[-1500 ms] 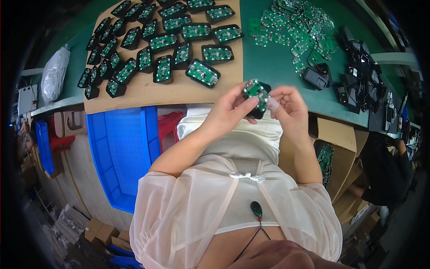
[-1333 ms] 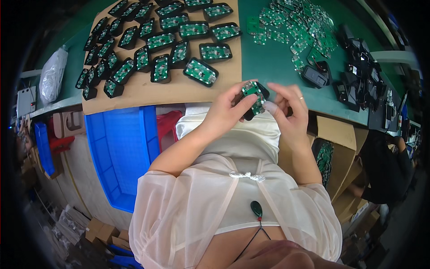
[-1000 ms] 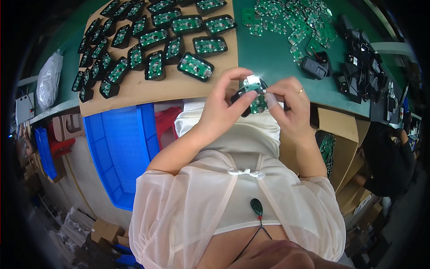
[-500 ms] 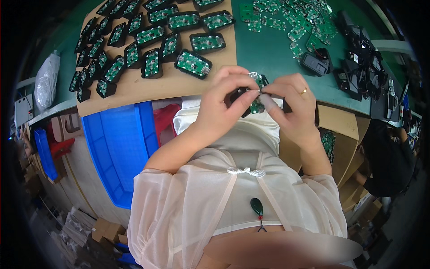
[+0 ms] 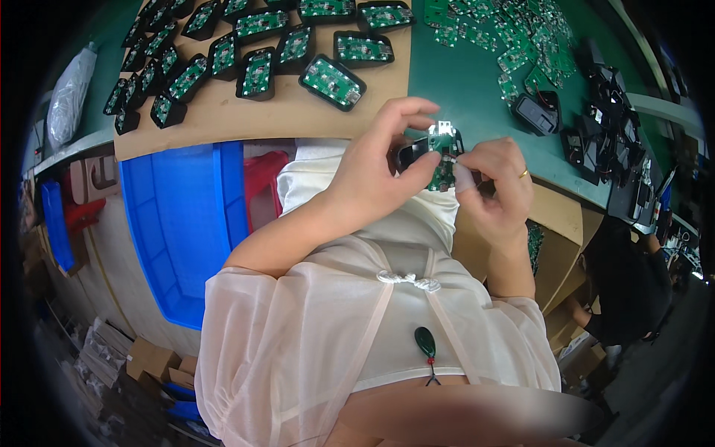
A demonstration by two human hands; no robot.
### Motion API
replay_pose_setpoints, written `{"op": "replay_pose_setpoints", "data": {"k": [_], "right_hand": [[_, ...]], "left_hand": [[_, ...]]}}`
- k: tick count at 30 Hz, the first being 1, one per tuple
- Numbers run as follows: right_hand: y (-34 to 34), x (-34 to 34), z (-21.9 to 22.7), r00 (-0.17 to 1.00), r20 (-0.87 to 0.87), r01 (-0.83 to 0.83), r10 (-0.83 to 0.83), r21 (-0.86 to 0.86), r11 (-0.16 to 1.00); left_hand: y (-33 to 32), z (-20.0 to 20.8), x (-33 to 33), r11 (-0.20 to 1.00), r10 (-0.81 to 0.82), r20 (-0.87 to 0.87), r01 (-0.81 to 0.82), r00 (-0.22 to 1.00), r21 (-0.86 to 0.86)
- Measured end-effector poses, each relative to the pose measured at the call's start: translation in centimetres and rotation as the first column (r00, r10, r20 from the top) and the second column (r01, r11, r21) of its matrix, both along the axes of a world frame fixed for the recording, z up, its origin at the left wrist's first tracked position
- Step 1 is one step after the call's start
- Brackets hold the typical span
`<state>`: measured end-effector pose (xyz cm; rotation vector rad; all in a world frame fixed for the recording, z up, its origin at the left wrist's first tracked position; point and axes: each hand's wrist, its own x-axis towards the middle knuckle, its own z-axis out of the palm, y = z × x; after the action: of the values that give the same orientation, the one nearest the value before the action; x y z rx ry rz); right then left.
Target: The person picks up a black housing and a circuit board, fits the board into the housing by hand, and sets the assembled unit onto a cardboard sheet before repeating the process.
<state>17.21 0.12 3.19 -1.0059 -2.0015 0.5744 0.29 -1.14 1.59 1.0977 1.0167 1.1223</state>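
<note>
A green circuit board (image 5: 442, 176) with a silver metal connector at its top stands on edge in front of my chest, against a black plastic housing (image 5: 409, 154). My left hand (image 5: 383, 158) is closed around the housing and board, with its thumb pressed on the board's face. From the other side my right hand (image 5: 494, 173) pinches at the board's edge. Something small and pale lies between its finger and thumb, too small to name. A ring is on one finger. Whether the board sits fully inside the housing is hidden by my fingers.
Black housings with green boards (image 5: 333, 82) stand in rows on brown cardboard (image 5: 290, 119). Loose boards (image 5: 532, 37) are heaped at the back right, beside empty black housings (image 5: 596, 134). A blue crate (image 5: 179, 231) is below left, an open carton (image 5: 555, 216) below right. Another person (image 5: 629, 283) is at far right.
My left fingers have opened outward a little and more of the board shows. My right hand has drawn slightly down and right. The whole view has shifted a little.
</note>
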Motion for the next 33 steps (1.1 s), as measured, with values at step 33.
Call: {"op": "replay_pose_setpoints", "data": {"k": [33], "right_hand": [[0.1, 0.4, -0.6, 0.935, 0.287, -0.26, 0.207, 0.159, 0.952]], "left_hand": [[-0.9, -0.4, -0.9, 0.985, 0.023, -0.251, 0.02, 0.968, 0.169]]}}
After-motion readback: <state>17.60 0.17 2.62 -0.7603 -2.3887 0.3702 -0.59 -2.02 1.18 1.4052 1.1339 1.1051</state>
